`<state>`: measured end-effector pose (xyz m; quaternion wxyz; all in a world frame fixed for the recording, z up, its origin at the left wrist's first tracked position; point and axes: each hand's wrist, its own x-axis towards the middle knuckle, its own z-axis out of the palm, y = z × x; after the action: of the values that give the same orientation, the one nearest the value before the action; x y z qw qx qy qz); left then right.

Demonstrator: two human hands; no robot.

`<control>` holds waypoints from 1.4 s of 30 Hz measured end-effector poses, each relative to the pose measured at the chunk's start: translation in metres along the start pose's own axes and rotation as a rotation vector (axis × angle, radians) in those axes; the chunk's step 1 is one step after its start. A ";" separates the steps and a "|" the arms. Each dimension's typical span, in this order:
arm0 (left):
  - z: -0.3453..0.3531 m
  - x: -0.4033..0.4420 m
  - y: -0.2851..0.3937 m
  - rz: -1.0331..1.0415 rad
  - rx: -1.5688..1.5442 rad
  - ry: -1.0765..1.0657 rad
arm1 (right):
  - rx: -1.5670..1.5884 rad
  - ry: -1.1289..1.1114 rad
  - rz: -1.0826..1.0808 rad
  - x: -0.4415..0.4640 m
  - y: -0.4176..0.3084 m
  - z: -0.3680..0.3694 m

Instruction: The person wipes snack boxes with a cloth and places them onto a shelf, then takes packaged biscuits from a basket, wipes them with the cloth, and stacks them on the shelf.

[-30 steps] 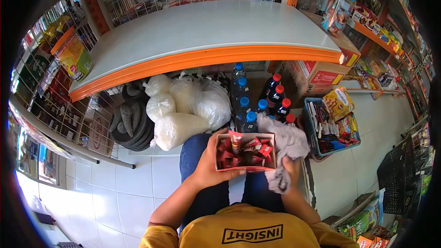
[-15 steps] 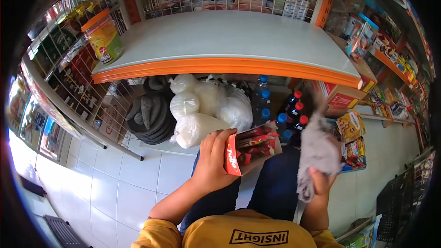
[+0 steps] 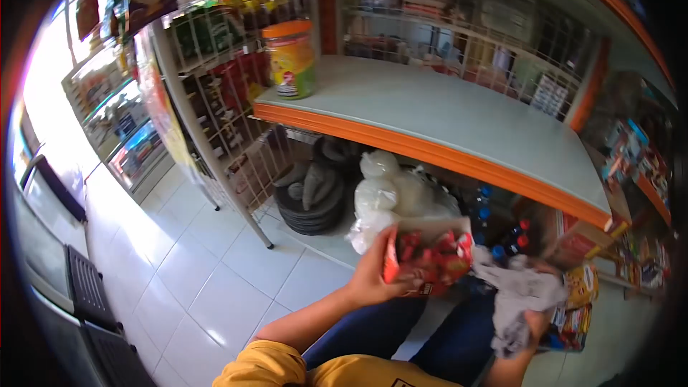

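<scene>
My left hand point(image 3: 374, 272) grips the left side of a small open red box point(image 3: 438, 226). Several red-wrapped snacks point(image 3: 448, 254) lie inside, and the box is tilted so its contents face me. In my right hand point(image 3: 534, 324) is a crumpled grey cloth point(image 3: 519, 290), which hangs over my right knee, just right of the box. Both hands are above my lap, in front of the shelf's lower level.
A grey shelf with an orange edge point(image 3: 430, 145) crosses ahead, bearing a jar with an orange lid point(image 3: 290, 61). Beneath it are stacked dark stone mortars point(image 3: 309, 204), white plastic bags point(image 3: 376, 197) and capped bottles point(image 3: 517, 240). Snack packs point(image 3: 582, 283) sit at right.
My view has turned left, so the shelf sits further right. The box has tipped, showing more of its red-wrapped contents. The cloth hangs lower and more spread out in my right hand.
</scene>
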<state>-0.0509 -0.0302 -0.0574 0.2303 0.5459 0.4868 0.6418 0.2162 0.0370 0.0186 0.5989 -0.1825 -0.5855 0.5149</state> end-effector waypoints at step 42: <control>-0.145 0.258 0.039 0.582 0.988 0.858 | -0.028 0.054 0.193 -0.056 0.071 -0.046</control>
<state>-0.2529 0.1126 0.1099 -0.4363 0.3937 0.6027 0.5398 0.2407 0.0366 -0.0799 0.5597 -0.2600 -0.5559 0.5569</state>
